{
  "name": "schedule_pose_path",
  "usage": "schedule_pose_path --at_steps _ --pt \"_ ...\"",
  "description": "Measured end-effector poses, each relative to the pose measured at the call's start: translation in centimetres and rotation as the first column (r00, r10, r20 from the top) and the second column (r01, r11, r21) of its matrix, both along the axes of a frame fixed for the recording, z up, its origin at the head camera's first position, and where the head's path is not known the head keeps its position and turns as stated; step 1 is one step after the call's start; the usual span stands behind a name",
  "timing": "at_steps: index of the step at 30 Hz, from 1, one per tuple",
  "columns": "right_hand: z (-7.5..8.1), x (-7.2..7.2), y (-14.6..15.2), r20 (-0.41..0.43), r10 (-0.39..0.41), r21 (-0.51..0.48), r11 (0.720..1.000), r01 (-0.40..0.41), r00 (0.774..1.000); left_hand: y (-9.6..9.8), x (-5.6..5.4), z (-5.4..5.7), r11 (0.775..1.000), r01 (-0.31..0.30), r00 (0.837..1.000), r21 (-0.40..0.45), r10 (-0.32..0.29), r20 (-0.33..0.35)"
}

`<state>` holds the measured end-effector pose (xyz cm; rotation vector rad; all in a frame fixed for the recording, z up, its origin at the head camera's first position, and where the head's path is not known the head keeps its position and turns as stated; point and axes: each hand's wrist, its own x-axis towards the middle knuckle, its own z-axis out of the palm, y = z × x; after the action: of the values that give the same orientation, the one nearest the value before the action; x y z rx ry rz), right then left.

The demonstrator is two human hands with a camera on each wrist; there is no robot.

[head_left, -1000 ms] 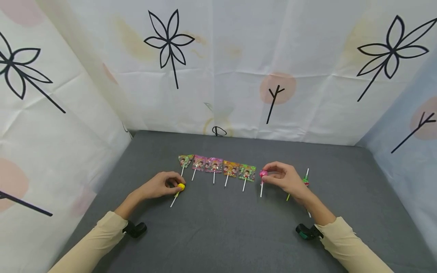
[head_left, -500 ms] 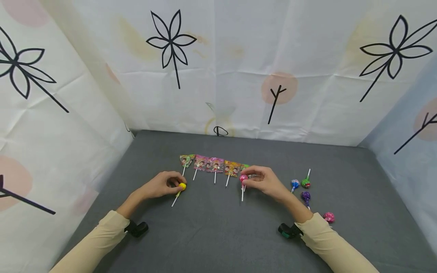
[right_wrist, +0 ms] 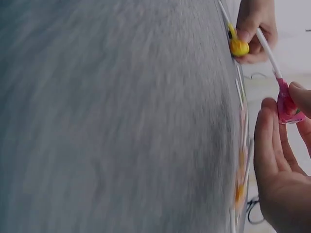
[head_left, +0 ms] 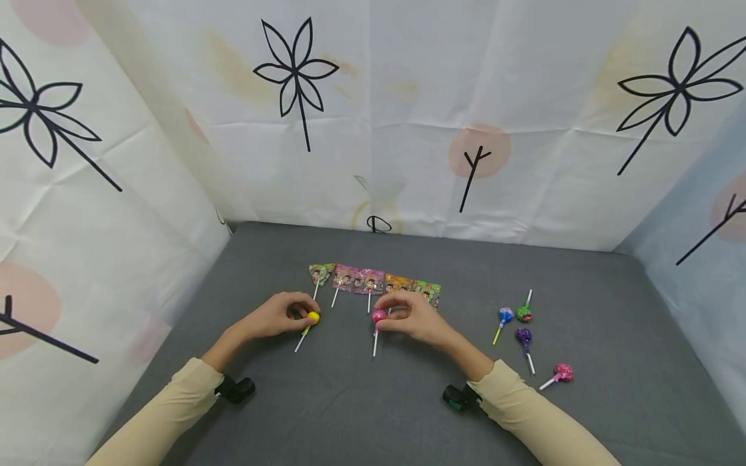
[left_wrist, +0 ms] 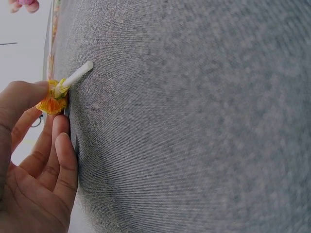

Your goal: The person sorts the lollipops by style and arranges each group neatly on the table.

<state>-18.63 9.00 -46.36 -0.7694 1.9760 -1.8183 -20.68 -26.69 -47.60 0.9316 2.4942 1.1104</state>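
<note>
My left hand (head_left: 280, 316) pinches the yellow-wrapped head of a lollipop (head_left: 313, 318) between thumb and fingers, low at the table. Its white stick points toward me; the left wrist view shows the same yellow lollipop (left_wrist: 52, 99) at the fingertips. To the right, my right hand (head_left: 412, 318) pinches a pink lollipop (head_left: 379, 316) by its head, stick hanging down toward me. In the right wrist view this pink lollipop (right_wrist: 286, 108) is held off the cloth. Behind both hands runs a row of flat-wrapped lollipops (head_left: 371, 281); the right hand hides some of their sticks.
On the right of the grey table (head_left: 350, 414) lie a blue lollipop (head_left: 505, 315), a green one (head_left: 524, 314), a purple one (head_left: 524, 335) and another pink one (head_left: 563, 372). A patterned white cloth (head_left: 402, 97) walls the back and sides.
My right hand has carried the pink lollipop leftward, from right of the flat-wrapped row to in front of its middle. The left hand stays with the yellow lollipop.
</note>
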Motion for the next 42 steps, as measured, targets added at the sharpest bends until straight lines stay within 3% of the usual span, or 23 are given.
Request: schedule_pose_path --at_steps 6,18,27,33,42 --pt "-0.3 0.1 -2.5 -0.095 0.020 0.036 0.999 -0.017 0.995 0.0 -0.1 0.0 1.000 -0.001 1.000 -0.005 0.001 -0.009" --pt "-0.8 0.7 -7.3 -0.027 0.021 0.025 0.999 -0.020 0.999 0.1 -0.4 -0.3 1.000 -0.019 1.000 0.001 0.019 0.018" --pt "-1.4 0.3 -9.1 -0.075 -0.070 0.085 0.993 0.077 0.995 -0.1 -0.5 -0.2 1.000 -0.023 1.000 0.012 0.023 0.006" --pt "-1.4 0.3 -10.0 -0.111 -0.097 0.127 0.986 0.111 0.989 -0.3 -0.4 -0.1 1.000 -0.010 1.000 0.024 0.010 -0.017" --pt "-0.8 0.0 -10.6 -0.121 -0.125 0.177 0.974 0.145 0.985 -0.3 -0.3 -0.1 1.000 -0.021 1.000 0.016 0.021 0.007"
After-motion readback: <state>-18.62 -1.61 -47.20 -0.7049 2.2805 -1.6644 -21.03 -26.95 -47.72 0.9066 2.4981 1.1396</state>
